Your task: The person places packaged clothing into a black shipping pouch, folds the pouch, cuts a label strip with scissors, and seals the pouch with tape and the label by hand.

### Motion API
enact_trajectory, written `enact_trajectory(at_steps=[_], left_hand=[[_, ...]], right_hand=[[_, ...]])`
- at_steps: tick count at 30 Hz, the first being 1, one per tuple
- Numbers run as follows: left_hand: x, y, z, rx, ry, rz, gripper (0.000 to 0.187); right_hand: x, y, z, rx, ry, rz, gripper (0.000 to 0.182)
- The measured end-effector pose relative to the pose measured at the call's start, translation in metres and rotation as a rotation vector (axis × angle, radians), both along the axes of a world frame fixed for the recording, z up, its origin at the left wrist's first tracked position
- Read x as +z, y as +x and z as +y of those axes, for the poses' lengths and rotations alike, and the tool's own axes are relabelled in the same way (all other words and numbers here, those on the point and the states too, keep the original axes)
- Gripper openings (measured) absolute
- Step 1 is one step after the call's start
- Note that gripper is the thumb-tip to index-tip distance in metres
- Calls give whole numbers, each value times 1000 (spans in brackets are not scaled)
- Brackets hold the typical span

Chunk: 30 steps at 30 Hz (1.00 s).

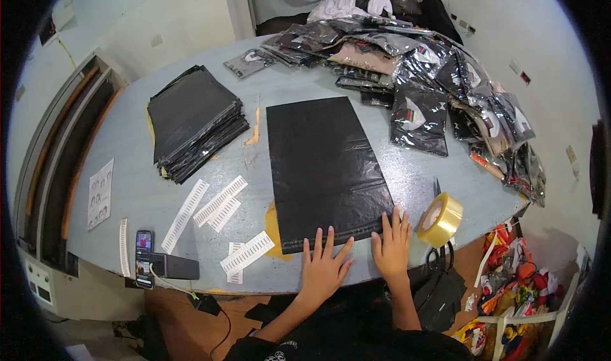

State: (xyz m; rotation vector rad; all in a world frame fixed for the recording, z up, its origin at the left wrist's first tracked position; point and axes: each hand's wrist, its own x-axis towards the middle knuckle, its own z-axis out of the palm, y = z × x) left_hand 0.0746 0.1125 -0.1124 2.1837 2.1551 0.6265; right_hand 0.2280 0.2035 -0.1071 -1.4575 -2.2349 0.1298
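Observation:
A flat black plastic bag (pixel 324 163) lies on the grey table in front of me, its near edge creased. My left hand (pixel 326 265) rests palm down at that near edge, fingers spread, their tips on the plastic. At the bag's near right corner lies my right hand (pixel 393 243), also flat with fingers apart. Neither hand grips anything. Just right of my right hand, a roll of clear yellowish tape (pixel 440 219) sits on the table, with black-handled scissors (pixel 440 257) partly hidden beneath it.
A stack of black bags (pixel 194 119) stands at the left. Packed garments (pixel 420 109) are heaped at the back right. Label strips (pixel 184 216), a phone (pixel 144 258) beside a dark box (pixel 175 267), and a printed sheet (pixel 100 194) lie left of my hands.

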Motion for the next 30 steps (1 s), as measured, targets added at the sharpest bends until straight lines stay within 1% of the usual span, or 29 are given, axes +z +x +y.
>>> enact_trajectory(at_steps=[2,6,8,10,12,14,15,16,18,19,21,22,24,25,27,28,30], left_hand=[[2,-3,-1,-4,-25,24,47],[6,-5,-3,-11,-60,64,47],[7,-5,-4,-10,-61,65,48],[7,-6,-4,-8,-56,71,49],[5,-5,-4,24,-49,6,52],[5,-6,-4,23,-58,5,53],[4,-8,-4,21,-66,1,55],[3,-9,-4,18,-67,6,55],[2,-10,-5,14,-49,-10,55],[1,-11,-6,13,-49,-8,55],[1,-14,-8,9,-84,-46,57],[4,-13,-9,-2,-84,-40,57],[12,-8,-9,120,-161,61,56],[12,-6,-7,109,-160,63,56],[10,0,0,80,-44,10,51],[10,4,4,79,-41,12,51],[10,11,12,-54,-27,-45,50]], right_hand=[[-2,4,-8,73,-137,-133,60],[-2,10,-19,5,-108,-110,64],[-4,13,-20,-74,-92,-106,65],[-1,12,-21,-53,-77,-75,65],[5,11,-21,-26,-60,-43,65],[9,9,-21,317,-42,-92,64],[7,8,-22,323,0,-143,63],[6,8,-23,319,0,-138,63],[4,11,-23,200,-25,-74,60],[3,12,-23,198,-25,-72,60],[0,15,-23,91,18,-78,56],[-1,16,-22,80,19,-72,56],[0,18,-17,51,-1,-30,52],[3,16,-16,40,0,-28,52],[9,7,-12,249,14,66,47],[9,2,-13,248,17,68,47],[7,-5,-16,383,-16,90,45]])
